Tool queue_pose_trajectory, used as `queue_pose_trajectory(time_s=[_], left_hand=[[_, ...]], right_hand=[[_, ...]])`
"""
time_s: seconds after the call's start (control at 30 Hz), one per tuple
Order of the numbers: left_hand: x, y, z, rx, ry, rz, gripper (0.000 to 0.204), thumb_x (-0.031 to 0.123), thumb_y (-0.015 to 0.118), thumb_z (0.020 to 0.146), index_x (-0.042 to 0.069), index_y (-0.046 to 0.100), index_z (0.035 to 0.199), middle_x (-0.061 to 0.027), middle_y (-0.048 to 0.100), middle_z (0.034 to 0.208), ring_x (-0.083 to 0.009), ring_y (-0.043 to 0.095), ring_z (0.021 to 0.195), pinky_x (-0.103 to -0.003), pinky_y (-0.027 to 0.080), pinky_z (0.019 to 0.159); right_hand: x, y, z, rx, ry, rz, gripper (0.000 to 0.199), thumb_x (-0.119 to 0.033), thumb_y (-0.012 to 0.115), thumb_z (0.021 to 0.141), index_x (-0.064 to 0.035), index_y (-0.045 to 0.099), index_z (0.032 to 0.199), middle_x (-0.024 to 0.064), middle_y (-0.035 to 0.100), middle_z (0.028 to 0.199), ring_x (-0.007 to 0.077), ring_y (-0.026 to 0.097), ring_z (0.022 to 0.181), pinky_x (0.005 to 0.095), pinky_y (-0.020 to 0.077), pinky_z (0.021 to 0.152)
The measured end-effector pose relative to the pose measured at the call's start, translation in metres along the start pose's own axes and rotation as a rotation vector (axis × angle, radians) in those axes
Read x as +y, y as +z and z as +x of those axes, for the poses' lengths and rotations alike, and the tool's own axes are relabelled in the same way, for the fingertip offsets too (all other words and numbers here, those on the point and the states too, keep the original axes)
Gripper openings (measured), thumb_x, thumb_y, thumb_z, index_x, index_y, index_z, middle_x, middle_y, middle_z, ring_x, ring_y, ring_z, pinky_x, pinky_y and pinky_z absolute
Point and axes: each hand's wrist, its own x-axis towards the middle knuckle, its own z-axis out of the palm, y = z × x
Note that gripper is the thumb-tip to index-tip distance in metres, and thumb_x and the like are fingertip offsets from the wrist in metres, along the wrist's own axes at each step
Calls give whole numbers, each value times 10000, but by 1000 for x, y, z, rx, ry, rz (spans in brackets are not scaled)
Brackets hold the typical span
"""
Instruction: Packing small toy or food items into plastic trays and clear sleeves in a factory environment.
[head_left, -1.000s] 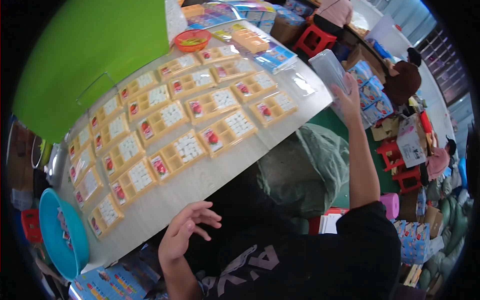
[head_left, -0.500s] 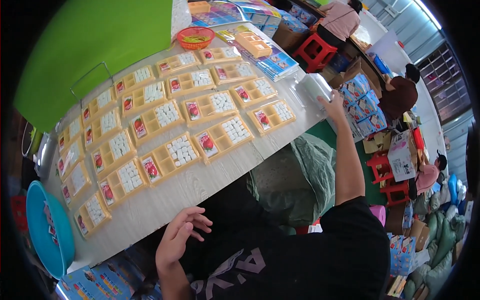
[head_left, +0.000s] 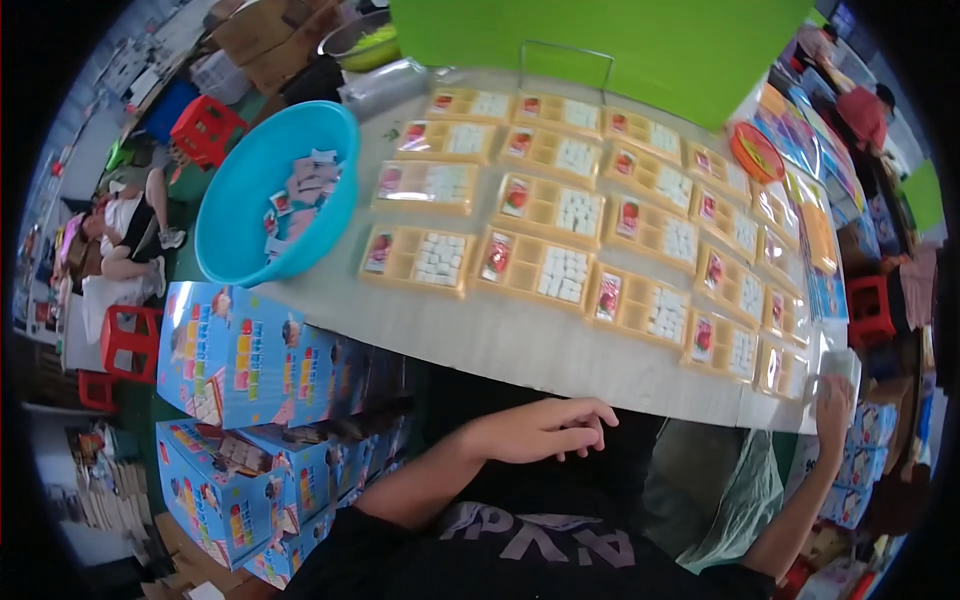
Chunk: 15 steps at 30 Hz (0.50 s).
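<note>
My left hand (head_left: 545, 430) hovers in front of my chest, short of the table's near edge; its fingers are loosely bent and apart, holding nothing. At the table's right corner my right hand (head_left: 832, 405) has its fingers bent around the end of a stack of clear plastic pieces (head_left: 840, 365). The fingers there are small and slightly blurred. Rows of pale yellow compartment trays (head_left: 520, 268) cover the table (head_left: 420, 325). Each tray holds a packet with a red fruit picture at one end and small white blocks at the other.
A blue basin (head_left: 225, 215) with small packets stands at the table's left. Below it are stacked blue printed boxes (head_left: 190, 350). An orange basket (head_left: 755, 152), printed sheets (head_left: 800, 130) and a green panel (head_left: 600, 50) line the far side. Red stools (head_left: 205, 130) and other people are farther off.
My view has swung left, bringing the basin and the blue boxes fully into sight. My left hand has turned, its fingers now pointing right. The right hand stays at the clear plastic.
</note>
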Motion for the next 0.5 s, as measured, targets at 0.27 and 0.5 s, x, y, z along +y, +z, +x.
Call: queue_pose_trajectory(time_s=[0.27, 0.5], left_hand=[[-9, -7, -19, 76, 46, -64, 353, 188, 446, 1035, 33, 457, 1352, -101, 595, 1106, -166, 600, 954, -288, 522, 757], [-10, -13, -21, 90, 63, -96, 356, 223, 452, 1040, 28, 463, 1338, -99, 598, 1068, -161, 598, 930, -292, 526, 741]], right_hand=[[-36, -20, -1, -99, 12, 361, 192, 4, 545, 832, 12, 565, 1023, 191, 566, 1014, 394, 545, 1025, 424, 427, 942], [-31, -17, -11, -189, 184, 195, 162, 7, 559, 817, 14, 555, 979, 175, 568, 960, 371, 570, 948, 426, 456, 864]])
